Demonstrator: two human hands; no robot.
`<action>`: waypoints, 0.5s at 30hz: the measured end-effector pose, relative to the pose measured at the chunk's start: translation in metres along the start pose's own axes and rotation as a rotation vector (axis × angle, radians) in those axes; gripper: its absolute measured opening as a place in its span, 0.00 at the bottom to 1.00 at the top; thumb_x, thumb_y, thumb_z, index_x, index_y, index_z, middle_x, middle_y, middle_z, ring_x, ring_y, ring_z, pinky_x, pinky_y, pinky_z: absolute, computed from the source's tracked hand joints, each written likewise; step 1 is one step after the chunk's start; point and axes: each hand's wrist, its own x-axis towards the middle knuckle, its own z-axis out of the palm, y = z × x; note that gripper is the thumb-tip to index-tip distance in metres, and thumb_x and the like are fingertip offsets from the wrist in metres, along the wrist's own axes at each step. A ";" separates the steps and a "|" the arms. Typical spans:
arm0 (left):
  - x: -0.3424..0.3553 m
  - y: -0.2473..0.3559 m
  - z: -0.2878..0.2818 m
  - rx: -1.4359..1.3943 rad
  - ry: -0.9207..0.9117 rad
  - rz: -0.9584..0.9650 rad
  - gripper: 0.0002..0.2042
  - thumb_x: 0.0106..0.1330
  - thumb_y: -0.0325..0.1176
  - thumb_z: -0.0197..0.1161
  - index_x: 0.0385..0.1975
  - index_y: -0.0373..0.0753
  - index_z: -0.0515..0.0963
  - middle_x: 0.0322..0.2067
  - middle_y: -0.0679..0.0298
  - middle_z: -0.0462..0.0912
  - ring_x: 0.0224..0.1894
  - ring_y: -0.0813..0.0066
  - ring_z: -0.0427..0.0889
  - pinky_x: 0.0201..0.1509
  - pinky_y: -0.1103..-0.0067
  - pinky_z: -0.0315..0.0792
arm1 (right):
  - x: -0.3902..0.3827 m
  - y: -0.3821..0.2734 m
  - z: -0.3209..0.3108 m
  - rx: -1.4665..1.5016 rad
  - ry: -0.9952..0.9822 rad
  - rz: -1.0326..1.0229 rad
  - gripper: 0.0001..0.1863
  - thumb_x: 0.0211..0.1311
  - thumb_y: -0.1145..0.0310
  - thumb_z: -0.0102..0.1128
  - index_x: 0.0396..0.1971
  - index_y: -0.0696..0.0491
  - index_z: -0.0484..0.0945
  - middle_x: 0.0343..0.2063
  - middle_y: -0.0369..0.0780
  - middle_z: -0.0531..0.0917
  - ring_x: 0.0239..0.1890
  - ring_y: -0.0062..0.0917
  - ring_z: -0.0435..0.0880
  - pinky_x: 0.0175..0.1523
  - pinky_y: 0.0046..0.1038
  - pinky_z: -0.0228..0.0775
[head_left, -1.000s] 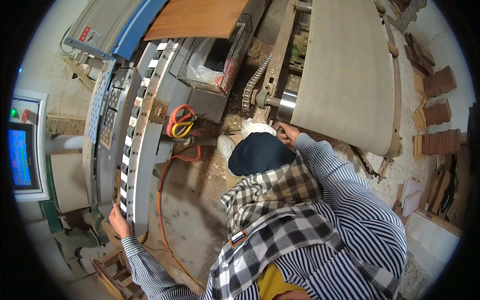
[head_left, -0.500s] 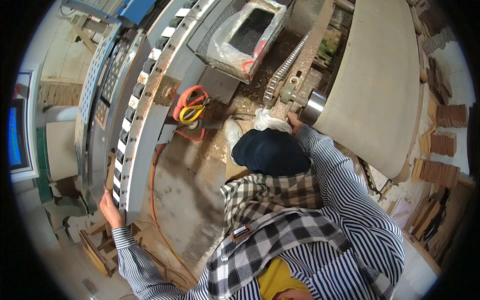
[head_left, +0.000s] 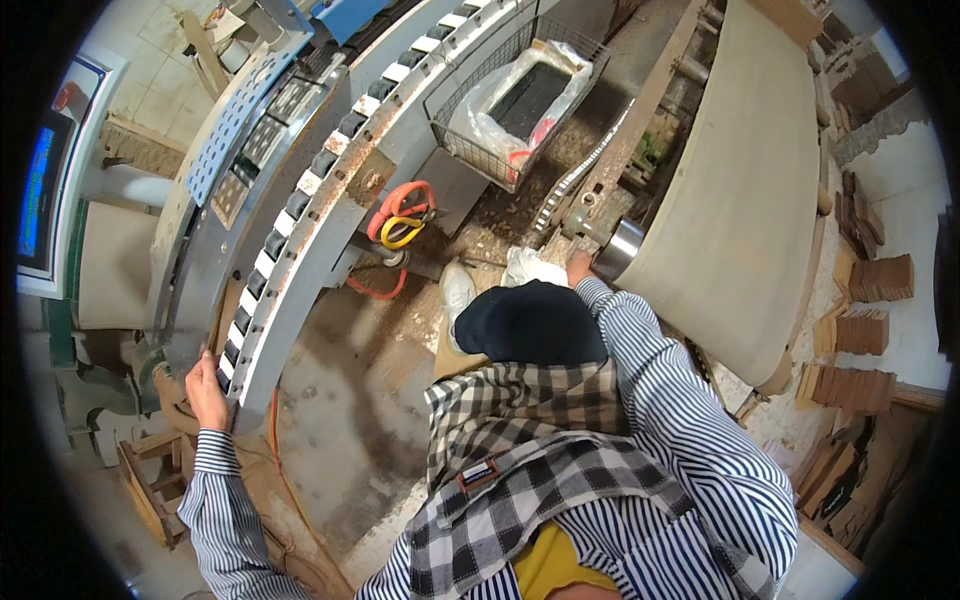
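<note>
My left hand [head_left: 207, 385] grips the lower end of a grey machine rail [head_left: 262, 370] lined with black-and-white roller segments [head_left: 278, 243]. My right hand [head_left: 580, 268] is closed low beside the white cloth [head_left: 530, 268] and steel roller [head_left: 617, 255] of a wide beige belt machine [head_left: 745, 170]; what its fingers hold is hidden. My bent knee in dark trousers [head_left: 530, 325] lies between my arms, with a pale shoe [head_left: 457, 295] beside it. Red and yellow handled scissors [head_left: 400, 225] hang on the rail's side.
A wire basket [head_left: 458, 135] with a plastic-lined container is mounted beyond the scissors. A screen [head_left: 40, 190] stands at far left, a wooden stool [head_left: 150, 490] below it. An orange hose [head_left: 275, 430] crosses the floor. Stacked wooden pieces [head_left: 862, 330] line the right side.
My view has swung, so the machines sit shifted and tilted in the picture. My left hand appears farther left and higher, still at the rail; my right hand remains beside the roller.
</note>
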 end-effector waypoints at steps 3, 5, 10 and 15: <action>0.014 -0.014 0.007 0.059 -0.009 0.045 0.24 0.66 0.44 0.43 0.28 0.24 0.75 0.17 0.60 0.72 0.22 0.75 0.66 0.29 0.75 0.61 | 0.043 0.028 0.039 -0.523 0.095 -0.219 0.09 0.49 0.72 0.51 0.21 0.55 0.81 0.26 0.43 0.80 0.31 0.34 0.80 0.29 0.36 0.69; 0.007 -0.023 0.005 0.128 -0.021 0.026 0.25 0.66 0.45 0.43 0.28 0.23 0.74 0.17 0.56 0.72 0.21 0.73 0.67 0.29 0.74 0.61 | 0.017 0.004 0.013 -0.611 0.086 -0.275 0.08 0.49 0.72 0.51 0.21 0.55 0.81 0.26 0.43 0.79 0.31 0.34 0.79 0.30 0.36 0.68; 0.005 -0.019 0.001 0.124 0.013 0.062 0.24 0.66 0.44 0.43 0.22 0.24 0.69 0.16 0.50 0.68 0.20 0.66 0.64 0.28 0.68 0.58 | -0.003 -0.008 -0.001 -0.778 0.089 -0.322 0.06 0.48 0.72 0.53 0.21 0.53 0.80 0.24 0.43 0.76 0.32 0.34 0.76 0.32 0.36 0.65; 0.003 -0.002 0.004 0.073 0.056 0.066 0.22 0.66 0.43 0.43 0.16 0.30 0.60 0.13 0.57 0.57 0.18 0.71 0.57 0.25 0.69 0.53 | -0.010 -0.022 -0.012 -0.440 0.068 -0.223 0.06 0.49 0.72 0.53 0.21 0.53 0.79 0.24 0.43 0.75 0.32 0.34 0.75 0.33 0.36 0.64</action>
